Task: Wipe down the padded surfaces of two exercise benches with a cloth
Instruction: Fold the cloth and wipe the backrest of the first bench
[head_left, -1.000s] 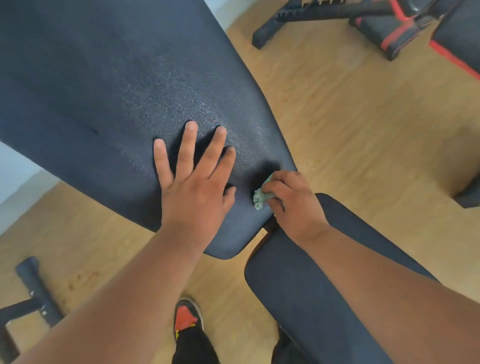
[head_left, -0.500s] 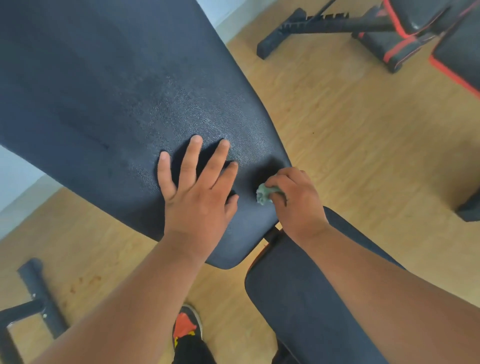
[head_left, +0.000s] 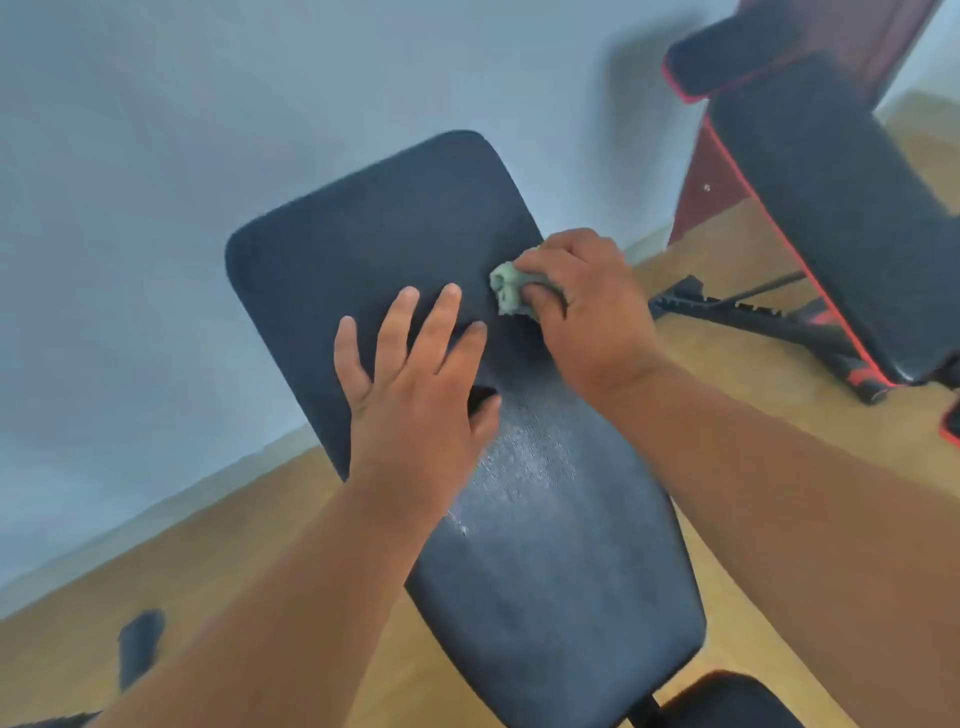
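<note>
Head view: cloth (head_left: 508, 292) bunched in right hand (head_left: 587, 306), beside left hand (head_left: 415, 384).

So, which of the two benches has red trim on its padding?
The far bench, by the wall on the right. The near bench under both hands is plain black.

Left hand (head_left: 415, 395) flat, palm down, fingers (head_left: 397, 322) spread and extended forward, thumb tucked toward the right; forearm runs back to the lower left. Right hand (head_left: 587, 306) just ahead-right of it, fingers curled in a closed grip, knuckles up, forearm bare, running to the lower right.
</note>
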